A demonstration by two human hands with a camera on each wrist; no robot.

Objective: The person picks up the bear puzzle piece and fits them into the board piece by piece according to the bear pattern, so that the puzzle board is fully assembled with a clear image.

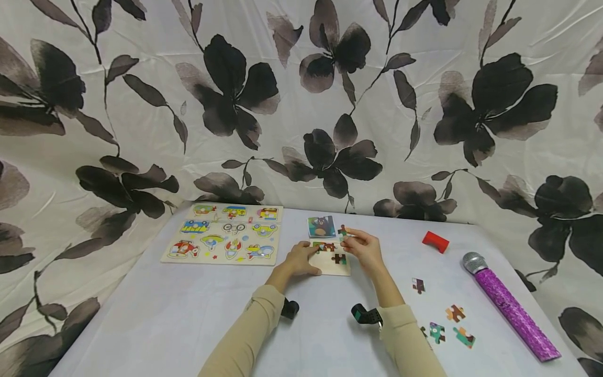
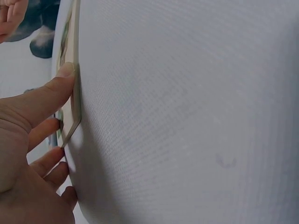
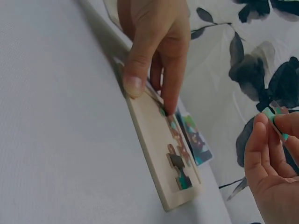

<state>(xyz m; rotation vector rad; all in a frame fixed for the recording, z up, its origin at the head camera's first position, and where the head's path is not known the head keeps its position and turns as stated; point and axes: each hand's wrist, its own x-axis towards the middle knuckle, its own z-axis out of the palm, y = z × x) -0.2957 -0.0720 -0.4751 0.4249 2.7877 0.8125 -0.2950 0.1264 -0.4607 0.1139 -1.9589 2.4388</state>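
Note:
A small wooden puzzle tray (image 1: 332,268) lies on the table with several jigsaw pieces (image 3: 180,135) set in it. At its left end, my left hand (image 1: 299,260) rests on the tray; the thumb (image 3: 134,84) presses the near rim and the index finger touches the pieces along the far side. Above the tray's far right corner, my right hand (image 1: 366,251) pinches a green-and-brown jigsaw piece (image 1: 342,231) between thumb and fingers. Just behind the tray is a picture card (image 1: 322,226) with a brown bear on blue and green.
A wooden vehicle puzzle board (image 1: 219,242) lies at the left. To the right are several loose jigsaw pieces (image 1: 455,313), a red block (image 1: 435,242) and a purple glittery microphone (image 1: 513,310). A floral cloth (image 1: 400,131) hangs behind the table.

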